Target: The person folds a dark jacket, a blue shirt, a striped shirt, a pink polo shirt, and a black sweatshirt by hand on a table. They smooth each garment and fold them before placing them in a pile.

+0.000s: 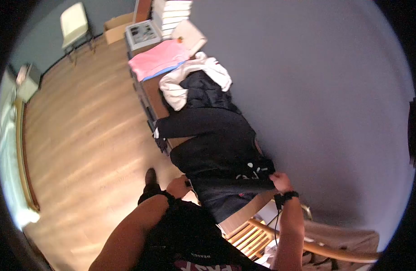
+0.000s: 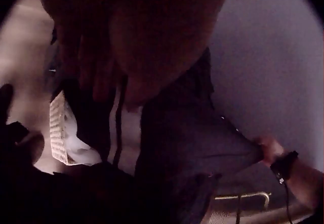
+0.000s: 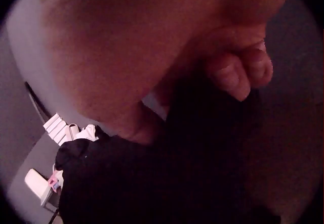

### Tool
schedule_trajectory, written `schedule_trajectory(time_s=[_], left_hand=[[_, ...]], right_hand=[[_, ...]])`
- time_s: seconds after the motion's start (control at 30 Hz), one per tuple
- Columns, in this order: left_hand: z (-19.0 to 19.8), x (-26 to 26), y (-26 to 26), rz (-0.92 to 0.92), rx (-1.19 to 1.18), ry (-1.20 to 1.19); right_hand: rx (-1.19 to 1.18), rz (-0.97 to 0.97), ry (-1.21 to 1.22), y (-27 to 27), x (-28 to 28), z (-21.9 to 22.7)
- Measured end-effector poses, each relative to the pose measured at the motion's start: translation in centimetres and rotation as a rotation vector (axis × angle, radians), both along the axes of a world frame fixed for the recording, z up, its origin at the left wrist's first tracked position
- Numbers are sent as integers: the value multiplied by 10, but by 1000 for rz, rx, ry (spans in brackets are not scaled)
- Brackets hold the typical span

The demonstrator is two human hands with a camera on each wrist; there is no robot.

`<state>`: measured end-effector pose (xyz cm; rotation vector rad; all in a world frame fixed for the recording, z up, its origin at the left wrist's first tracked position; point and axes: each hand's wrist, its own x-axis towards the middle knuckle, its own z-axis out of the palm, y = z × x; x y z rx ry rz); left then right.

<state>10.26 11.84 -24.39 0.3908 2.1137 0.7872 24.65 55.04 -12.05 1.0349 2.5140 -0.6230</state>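
Observation:
A black long-sleeved top (image 1: 212, 156) with white lettering lies spread over a brown cabinet top, one sleeve stretched toward the left edge. Its near part is drawn up into a band between both hands. My right hand (image 1: 281, 181) pinches the cloth at the right end, thumb and fingers curled on it in the right wrist view. At the left end, my left hand (image 1: 177, 186) grips the fabric; its fingers (image 2: 93, 74) lie over dark cloth in the left wrist view. White stripes (image 2: 126, 138) show below that hand.
Beyond the top lie a black and white garment (image 1: 203, 88), pink folded cloth (image 1: 158, 58) and a stack of white boxes (image 1: 175, 18). A wooden slatted chair (image 1: 251, 239) stands close at the near right. The grey wall (image 1: 316, 104) borders the right side.

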Motion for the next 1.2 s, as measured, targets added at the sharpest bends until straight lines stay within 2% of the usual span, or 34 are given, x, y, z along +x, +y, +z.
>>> schedule_trajectory(time_s=[0.03, 0.1, 0.17, 0.23, 0.27, 0.3, 0.37, 0.47, 0.5, 0.53, 0.6, 0.67, 0.7, 0.77, 0.83, 0.87, 0.9, 0.93, 1.0, 1.07, 1.13, 1.2], left_hand=[[-2, 2, -3, 45, 7, -17], [-2, 3, -6, -128, 29, 134], [-31, 13, -6, -47, -28, 114], [-49, 22, -5, 103, 119, 152], [-68, 22, -5, 100, 280, 21], [-69, 26, -4, 125, 289, 8], [-55, 26, -2, 84, 272, -71], [-25, 26, -5, 192, 245, -47], [-23, 29, -6, 257, 235, -15], [-39, 29, -7, 269, 362, -35], [-53, 36, -8, 264, 286, 30], [-43, 33, -16, 261, 208, 99], [-35, 28, -22, 266, 206, 92], [-28, 21, -30, 332, 225, -165], [-41, 27, -31, 371, 189, -130], [-48, 29, -33, 295, 206, -111], [-53, 29, -35, 219, 223, -91], [-58, 30, -35, 218, 218, -90], [-65, 34, -35, 246, 175, 56], [-55, 26, -42, 223, 197, 31], [-44, 21, -45, 196, 221, 8], [-36, 18, -43, 308, 242, -38]], right_hand=[[-78, -5, -69, 4, -1, 4], [-44, 33, -72, 6, -1, 6], [-9, 63, -73, 10, 2, 5], [195, 194, -112, 14, 4, -4], [244, 241, -171, 14, 4, -6], [254, 264, -186, 12, 5, -11], [367, 192, -107, 12, 11, -25], [360, 249, -20, 5, 7, -41], [365, 267, -33, -2, 5, -44], [384, 308, 10, -17, -2, -46], [403, 357, 45, -51, -18, -50], [261, 558, 294, -86, -34, -54], [257, 563, 287, -102, -35, -54], [166, 680, 351, -127, -34, -57], [206, 748, 337, -139, -28, -65], [249, 814, 326, -141, -25, -69], [246, 815, 326, -138, -21, -75], [282, 791, 260, -135, -16, -82], [313, 755, 194, -131, -13, -89], [284, 648, 141, -125, -11, -89], [274, 628, 130, -122, -10, -89], [265, 610, 118, -119, -6, -90]])
